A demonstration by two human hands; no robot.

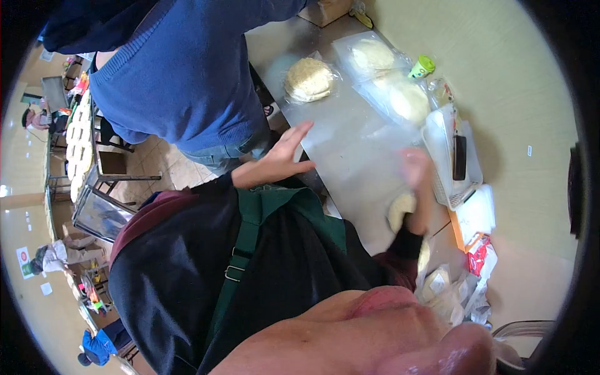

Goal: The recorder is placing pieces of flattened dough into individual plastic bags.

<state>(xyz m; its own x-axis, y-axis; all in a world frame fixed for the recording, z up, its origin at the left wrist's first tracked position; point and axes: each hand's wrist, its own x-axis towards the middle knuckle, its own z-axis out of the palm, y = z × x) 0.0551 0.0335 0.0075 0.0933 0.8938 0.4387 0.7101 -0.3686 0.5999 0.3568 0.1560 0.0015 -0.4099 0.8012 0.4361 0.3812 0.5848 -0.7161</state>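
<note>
My left hand [276,157] hovers at the near edge of a metal table [347,173], fingers and thumb apart, holding nothing. Farther over the table is my right hand [417,171], blurred, so its fingers and anything in them cannot be made out. Beside my right forearm lies a pale round flatbread [400,211], partly hidden by the arm. A stack of browned flatbreads [308,79] sits in a clear plastic bag toward the far end. Paler flatbreads [372,54] and another pale batch [408,101] rest in or on clear plastic bags near the wall.
A person in a blue sweater [183,79] stands close on my left. Along the wall are a green lidded cup [422,66], a white plastic basket [438,173] holding a dark flat object [460,157], an orange-edged box [457,232] and crumpled plastic bags [443,293].
</note>
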